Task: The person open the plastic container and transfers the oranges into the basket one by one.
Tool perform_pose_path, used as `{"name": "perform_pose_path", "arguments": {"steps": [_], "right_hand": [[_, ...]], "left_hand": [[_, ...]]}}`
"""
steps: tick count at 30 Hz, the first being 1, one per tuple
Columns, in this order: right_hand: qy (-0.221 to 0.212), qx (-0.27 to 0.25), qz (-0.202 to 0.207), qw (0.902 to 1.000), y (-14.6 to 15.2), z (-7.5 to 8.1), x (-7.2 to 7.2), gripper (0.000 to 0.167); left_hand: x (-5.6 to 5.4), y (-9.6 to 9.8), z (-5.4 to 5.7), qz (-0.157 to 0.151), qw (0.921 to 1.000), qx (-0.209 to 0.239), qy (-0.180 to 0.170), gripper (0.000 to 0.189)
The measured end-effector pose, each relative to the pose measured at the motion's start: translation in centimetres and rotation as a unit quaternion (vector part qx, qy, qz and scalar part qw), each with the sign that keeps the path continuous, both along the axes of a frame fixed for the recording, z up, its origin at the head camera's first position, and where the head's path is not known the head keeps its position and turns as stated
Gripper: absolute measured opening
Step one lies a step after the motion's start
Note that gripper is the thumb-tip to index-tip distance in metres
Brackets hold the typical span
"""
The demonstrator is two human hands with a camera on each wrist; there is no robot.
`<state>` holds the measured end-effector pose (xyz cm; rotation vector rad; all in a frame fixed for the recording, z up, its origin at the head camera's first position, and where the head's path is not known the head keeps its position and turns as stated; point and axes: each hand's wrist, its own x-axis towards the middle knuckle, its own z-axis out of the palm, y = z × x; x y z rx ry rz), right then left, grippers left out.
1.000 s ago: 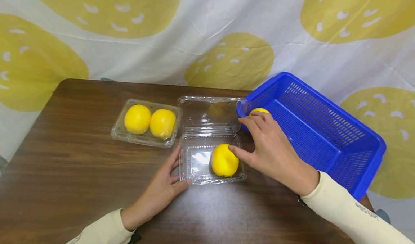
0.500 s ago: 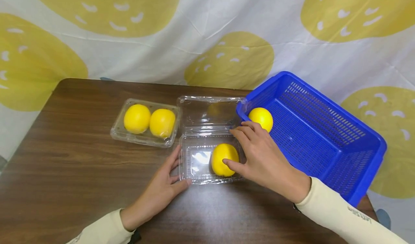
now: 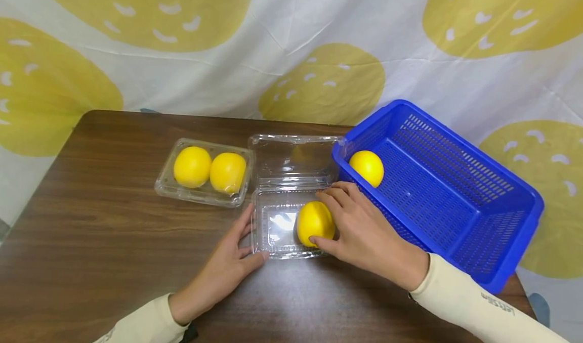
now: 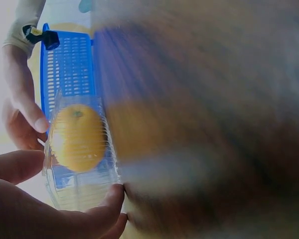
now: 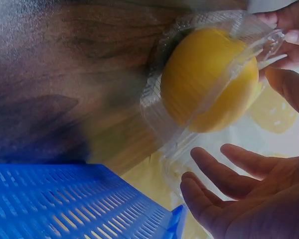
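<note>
A clear plastic clamshell [image 3: 278, 244] lies open on the table with one orange [image 3: 314, 224] in the right part of its base. My left hand [image 3: 223, 272] holds its left end, thumb at the front corner and fingers along the side; the left wrist view shows thumb [image 4: 20, 167] and fingers [image 4: 107, 206] around that end. My right hand [image 3: 360, 231] is beside the orange, fingers loosely curved. In the right wrist view its fingers [image 5: 224, 174] stand apart from the fruit. Another orange [image 3: 366, 168] sits in the blue basket [image 3: 455, 221], at its left end.
A second clamshell [image 3: 200, 199], its lid down, stands at the left with two oranges [image 3: 192, 167] inside. The basket stands at the table's right side, close to the open clamshell. A patterned cloth [image 3: 205, 85] hangs behind the brown table [image 3: 114, 221].
My right hand has moved left and toward me, from the orange in the basket to the one in the clamshell. The basket's orange is now uncovered. The left hand has stayed put.
</note>
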<state>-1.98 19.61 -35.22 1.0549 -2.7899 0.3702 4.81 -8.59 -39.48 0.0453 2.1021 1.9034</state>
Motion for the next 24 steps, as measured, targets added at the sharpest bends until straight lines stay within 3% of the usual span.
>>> {"name": "perform_pose_path", "arguments": {"steps": [9,24], "right_hand": [[-0.022,-0.006,-0.002,0.9997,0.0,-1.7,0.6,0.083],[-0.027,0.004,0.003,0.9996,-0.6,-1.6,0.4,0.088]], "left_hand": [[0.0,0.0,0.0,0.001,1.0,-0.003,0.001,0.102],[0.0,0.1,-0.1,0.002,1.0,-0.007,0.002,0.103]]}}
